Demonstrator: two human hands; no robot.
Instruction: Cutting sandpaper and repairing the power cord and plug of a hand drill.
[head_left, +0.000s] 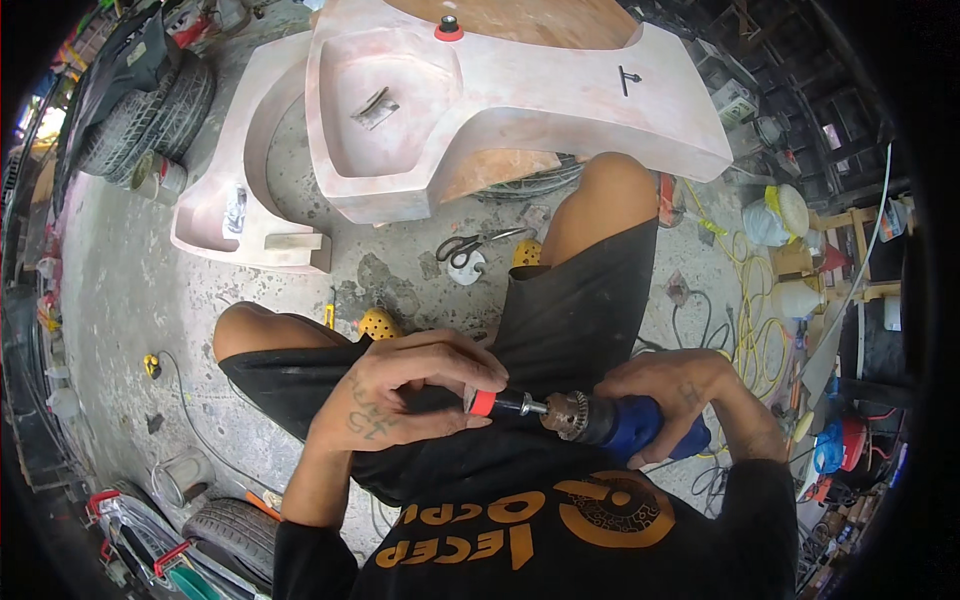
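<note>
My right hand (680,395) is wrapped round the body of a blue power drill (636,425) held across my lap. A metal shank runs from its toothed chuck (569,415) to a small round backing pad (484,402) in red and black. My left hand (410,390) grips that pad between thumb and fingers, its face turned toward the palm and partly hidden. Beyond my knees, a second red and black pad (449,30) sits on a large whitish moulded panel (560,75). A black chuck key (628,80) lies on the same panel, to the right.
Scissors (465,248) and a whitish disc (467,268) lie on the concrete floor between my feet. A curved whitish piece (205,215) stands at left. Tyres (185,115) are stacked far left. Yellow cable (745,300) coils at right, beside shelves with containers.
</note>
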